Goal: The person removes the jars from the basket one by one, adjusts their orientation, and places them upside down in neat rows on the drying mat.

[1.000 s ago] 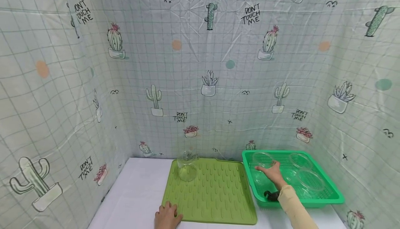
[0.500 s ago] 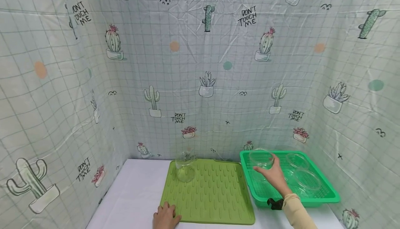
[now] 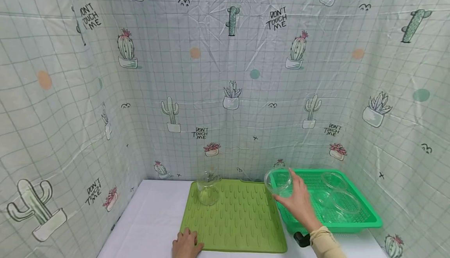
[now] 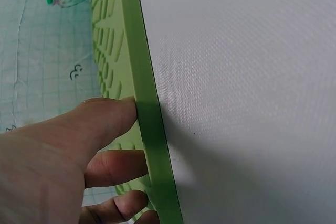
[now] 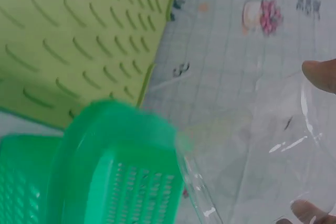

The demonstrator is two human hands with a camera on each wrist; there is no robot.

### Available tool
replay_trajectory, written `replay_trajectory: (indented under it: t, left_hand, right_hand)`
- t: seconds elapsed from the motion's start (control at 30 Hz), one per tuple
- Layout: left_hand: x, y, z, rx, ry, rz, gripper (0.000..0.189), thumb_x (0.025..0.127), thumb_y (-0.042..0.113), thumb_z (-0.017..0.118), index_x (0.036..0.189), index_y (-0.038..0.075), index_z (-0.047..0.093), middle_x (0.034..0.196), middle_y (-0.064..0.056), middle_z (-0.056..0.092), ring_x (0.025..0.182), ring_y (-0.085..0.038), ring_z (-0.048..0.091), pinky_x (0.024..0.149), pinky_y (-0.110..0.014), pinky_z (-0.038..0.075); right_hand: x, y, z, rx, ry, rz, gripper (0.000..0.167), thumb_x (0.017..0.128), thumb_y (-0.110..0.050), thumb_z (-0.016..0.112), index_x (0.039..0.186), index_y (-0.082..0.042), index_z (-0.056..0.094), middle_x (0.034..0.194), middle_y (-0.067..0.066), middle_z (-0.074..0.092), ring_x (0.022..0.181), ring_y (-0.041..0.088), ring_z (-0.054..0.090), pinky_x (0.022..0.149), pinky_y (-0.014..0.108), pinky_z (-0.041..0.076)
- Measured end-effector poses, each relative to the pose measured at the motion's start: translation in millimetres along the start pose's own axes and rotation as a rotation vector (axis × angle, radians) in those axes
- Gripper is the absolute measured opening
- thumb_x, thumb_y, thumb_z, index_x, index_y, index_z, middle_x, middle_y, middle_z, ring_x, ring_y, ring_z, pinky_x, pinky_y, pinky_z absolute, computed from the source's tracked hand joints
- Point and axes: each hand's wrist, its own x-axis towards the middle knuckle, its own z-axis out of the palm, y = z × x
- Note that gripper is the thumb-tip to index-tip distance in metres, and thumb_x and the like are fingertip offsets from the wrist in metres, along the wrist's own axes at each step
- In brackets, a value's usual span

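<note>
My right hand (image 3: 299, 201) grips a clear bowl-like container (image 3: 275, 181) between thumb and fingers, over the left rim of the green basket (image 3: 377, 222). The container is tilted, and its round rim (image 5: 197, 190) shows in the right wrist view. My left hand (image 3: 187, 244) rests at the front left corner of the green ridged mat (image 3: 239, 223); in the left wrist view its thumb and fingers (image 4: 118, 169) touch the mat's edge (image 4: 152, 150). On the mat's back left part stands a clear container (image 3: 209, 189).
More clear round containers (image 3: 346, 202) lie in the basket, to the right of the mat. The white tabletop (image 3: 154, 215) extends left of the mat. A patterned cloth (image 3: 197, 74) hangs behind and at both sides. A black device (image 3: 301, 239) sits at my right wrist.
My right hand has lifted the clear container up out of the basket and moved it left towards the mat, tilting it. The left hand has stayed at the mat's corner.
</note>
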Motion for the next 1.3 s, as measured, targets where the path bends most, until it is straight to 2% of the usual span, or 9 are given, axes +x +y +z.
replay_trajectory:
  t: [0.2,0.43,0.6,0.73,0.83,0.93,1.1,1.17,1.3]
  left_hand:
    - [0.3,2.2,-2.3,0.001,-0.017,-0.01,0.041,0.076,0.029,0.079,0.066,0.012,0.043,0.078,-0.005,0.037,0.073,-0.026,0.035,0.061,-0.045,0.035]
    - [1.1,4.9,-6.6,0.002,-0.025,-0.017,0.041,0.074,0.027,0.08,0.065,0.012,0.043,0.076,-0.005,0.039,0.071,-0.025,0.037,0.061,-0.043,0.035]
    - [1.2,5.2,-13.2,-0.013,-0.016,0.047,0.041,0.073,0.026,0.08,0.064,0.011,0.043,0.072,-0.005,0.04,0.069,-0.024,0.039,0.057,-0.041,0.037]
    - [3.3,10.8,-30.9,-0.052,-0.067,0.108,0.034,0.077,0.027,0.077,0.065,0.008,0.051,0.067,-0.004,0.048,0.061,-0.021,0.046,0.052,-0.037,0.041]
    - [8.8,20.5,-48.1,-0.073,-0.093,0.14,0.028,0.082,0.029,0.074,0.076,0.004,0.063,0.071,-0.006,0.061,0.06,-0.02,0.055,0.052,-0.038,0.046]
    - [20.0,34.4,-59.5,-0.117,-0.054,0.166,0.033,0.086,0.032,0.071,0.095,0.0,0.067,0.09,-0.013,0.066,0.07,-0.026,0.063,0.06,-0.044,0.052]
    - [37.6,66.0,-70.3,-0.359,0.024,0.203,0.059,0.09,0.046,0.064,0.13,0.003,0.055,0.132,-0.026,0.052,0.109,-0.04,0.06,0.084,-0.056,0.051]
    - [41.8,79.6,-72.3,-0.495,-0.001,0.245,0.069,0.091,0.051,0.061,0.142,0.008,0.044,0.144,-0.025,0.041,0.122,-0.043,0.051,0.091,-0.058,0.048]
    - [45.4,105.1,-70.5,-0.718,-0.116,0.354,0.078,0.091,0.053,0.06,0.153,0.017,0.027,0.155,-0.022,0.025,0.13,-0.044,0.042,0.096,-0.058,0.046]
  right_hand:
    - [-12.8,-22,10,-0.109,0.083,-0.198,0.108,0.063,-0.033,0.09,0.151,-0.017,0.03,0.136,0.023,0.043,0.12,0.044,0.045,0.09,0.064,0.04]
    - [-22.0,-33,24,-0.243,0.1,-0.362,0.114,0.055,-0.036,0.093,0.15,-0.02,0.032,0.137,0.022,0.044,0.124,0.041,0.045,0.104,0.065,0.033]
    - [-24.2,-33,28,-0.26,0.104,-0.393,0.117,0.05,-0.034,0.095,0.149,-0.021,0.033,0.136,0.023,0.046,0.125,0.04,0.045,0.106,0.065,0.031]
    - [-24.8,-33,26,-0.252,0.092,-0.391,0.117,0.051,-0.032,0.095,0.15,-0.022,0.033,0.136,0.023,0.045,0.126,0.039,0.044,0.107,0.065,0.029]
    - [-25.0,-38,25,-0.25,0.076,-0.397,0.115,0.052,-0.031,0.094,0.15,-0.024,0.034,0.138,0.022,0.045,0.128,0.038,0.041,0.109,0.065,0.026]
    - [-24.9,-43,25,-0.266,0.069,-0.408,0.113,0.052,-0.031,0.093,0.149,-0.024,0.036,0.138,0.021,0.045,0.129,0.038,0.04,0.109,0.065,0.025]
    - [-25.3,-47,27,-0.315,0.067,-0.414,0.113,0.051,-0.032,0.095,0.148,-0.026,0.038,0.137,0.018,0.044,0.128,0.039,0.041,0.108,0.067,0.025]
    - [-25.9,-48,28,-0.32,0.066,-0.42,0.114,0.05,-0.031,0.095,0.148,-0.028,0.038,0.138,0.018,0.043,0.128,0.039,0.041,0.109,0.067,0.024]
    - [-27.0,-53,30,-0.297,0.066,-0.443,0.116,0.048,-0.028,0.096,0.148,-0.028,0.038,0.138,0.019,0.043,0.127,0.04,0.041,0.109,0.067,0.023]
